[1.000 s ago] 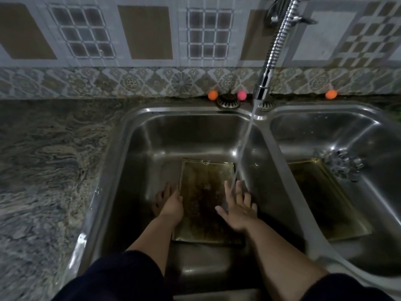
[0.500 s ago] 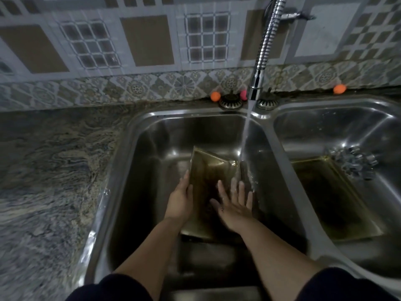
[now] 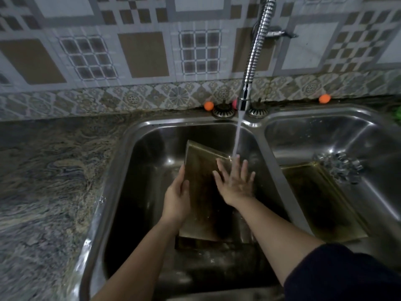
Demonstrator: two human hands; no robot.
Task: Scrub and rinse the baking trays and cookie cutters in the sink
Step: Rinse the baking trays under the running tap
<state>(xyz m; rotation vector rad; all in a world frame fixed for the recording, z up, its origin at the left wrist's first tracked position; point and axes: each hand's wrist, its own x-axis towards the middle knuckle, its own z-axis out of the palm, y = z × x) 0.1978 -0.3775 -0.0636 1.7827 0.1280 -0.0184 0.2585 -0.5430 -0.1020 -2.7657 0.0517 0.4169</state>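
Observation:
A brownish baking tray [image 3: 201, 192] stands tilted in the left basin of the steel sink [image 3: 121, 170], its far end raised. My left hand [image 3: 176, 198] grips its left edge. My right hand [image 3: 235, 181] lies flat on the tray's upper right part with fingers spread, and water from the faucet [image 3: 252, 61] runs onto the fingertips. A second baking tray [image 3: 321, 203] lies in the right basin. Several shiny metal cookie cutters [image 3: 338, 166] sit heaped at that tray's far right corner.
A marbled stone counter [image 3: 43, 181] stretches left of the sink. Two orange balls [image 3: 208, 106] [image 3: 324, 98] sit on the ledge behind it, beside two metal caps [image 3: 223, 111]. The tiled wall stands close behind.
The tray went from lying flat on the basin floor to tilted up on its near edge. My left hand took hold of its left side. My right hand slid up under the water stream.

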